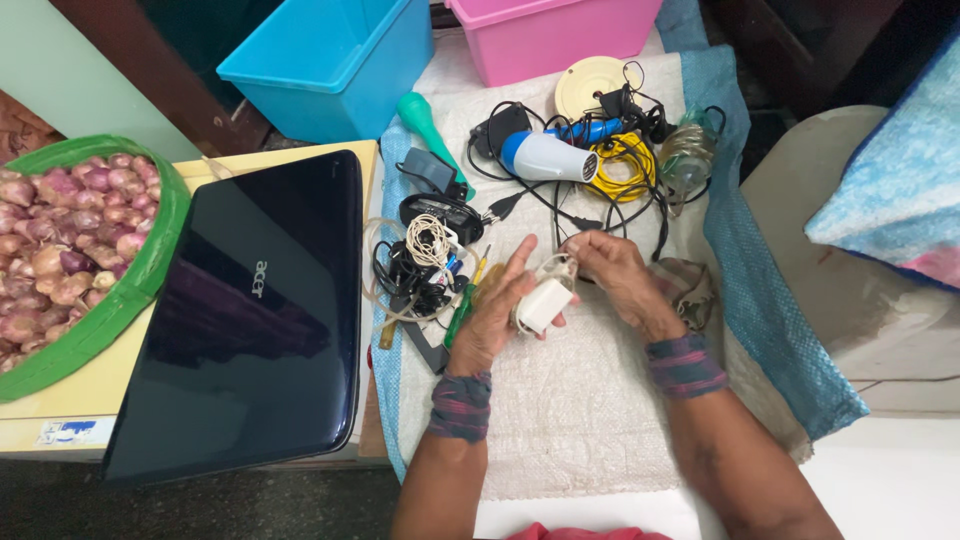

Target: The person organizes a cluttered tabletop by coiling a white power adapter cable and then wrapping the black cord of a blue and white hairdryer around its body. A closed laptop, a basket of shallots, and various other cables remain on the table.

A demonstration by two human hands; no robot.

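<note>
Two hands meet over the middle of the white woven mat (560, 400), working on a small white charger (545, 303) and its thin pale cord (560, 265). The left hand (495, 305) cups the charger block from the side, fingers stretched up and thumb under it, its grip clamped on the block. The right hand (615, 272) pinches the cord just above the block, fingers curled together on it, wrist bent inward. Both forearms come in from below, each with a dark striped cuff at the wrist.

To do this well, I judge the block should stay steady in the left palm while the right hand guides the cord in even, loose loops, never bent sharply where it leaves the block. Keeping it lifted clear of the tangle of black cables (420, 270) just to the left would stop it snagging.

Beyond the hands lie a white and blue hair dryer (545, 157) and a yellow coiled cable (625, 165). A closed dark laptop (250, 310) sits on the counter (60, 400) at the left.
</note>
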